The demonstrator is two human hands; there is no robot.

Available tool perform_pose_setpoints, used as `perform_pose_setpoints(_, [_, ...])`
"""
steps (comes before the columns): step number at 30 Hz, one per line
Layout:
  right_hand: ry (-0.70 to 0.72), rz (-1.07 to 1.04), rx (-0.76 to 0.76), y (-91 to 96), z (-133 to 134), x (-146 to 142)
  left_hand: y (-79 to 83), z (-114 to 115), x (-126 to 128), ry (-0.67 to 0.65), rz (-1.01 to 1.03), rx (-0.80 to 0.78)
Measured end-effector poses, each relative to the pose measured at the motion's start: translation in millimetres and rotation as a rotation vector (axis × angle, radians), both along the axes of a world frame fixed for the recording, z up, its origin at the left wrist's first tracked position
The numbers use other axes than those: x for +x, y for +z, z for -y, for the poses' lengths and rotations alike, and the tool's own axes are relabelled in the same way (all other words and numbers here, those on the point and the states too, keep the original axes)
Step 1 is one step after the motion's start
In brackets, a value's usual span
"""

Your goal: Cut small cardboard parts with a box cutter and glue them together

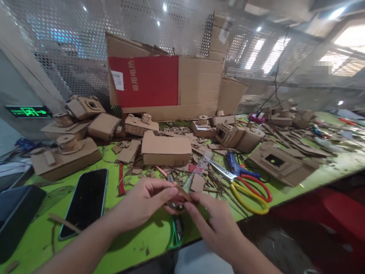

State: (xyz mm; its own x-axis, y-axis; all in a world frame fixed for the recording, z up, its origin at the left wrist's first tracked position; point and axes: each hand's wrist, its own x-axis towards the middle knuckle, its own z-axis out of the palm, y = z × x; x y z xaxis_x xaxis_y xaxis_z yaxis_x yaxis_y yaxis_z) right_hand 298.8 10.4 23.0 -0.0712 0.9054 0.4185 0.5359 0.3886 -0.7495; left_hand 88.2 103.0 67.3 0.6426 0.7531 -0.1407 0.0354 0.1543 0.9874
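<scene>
Near the front edge of the green table, my left hand point(148, 201) pinches a small brown cardboard piece point(183, 193) from the left. My right hand point(213, 217) grips its other side between thumb and fingers. The piece looks curved, but my fingers hide part of it. Just below the hands, a tool with a green handle point(173, 238) lies at the table edge. Beyond them sits a cardboard box form point(167, 150) among cut scraps. To the right are scissors point(252, 194) with red and yellow handles, beside a blue glue gun point(239, 166).
A phone point(85, 201) lies on the left, near a dark box point(21, 213). Cardboard camera models point(65, 156) stand along the back and on the right point(282, 163). A clear ruler point(199, 165) rests on the scraps. A large red-marked carton point(199, 85) leans against the perforated screen.
</scene>
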Motion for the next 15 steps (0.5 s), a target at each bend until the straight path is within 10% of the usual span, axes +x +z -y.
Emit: perform_pose_setpoints(15, [-0.036,-0.244,-0.180,-1.9,-6.1,-6.4,-8.5,-8.4,-9.1,-0.023,-0.007,-0.034])
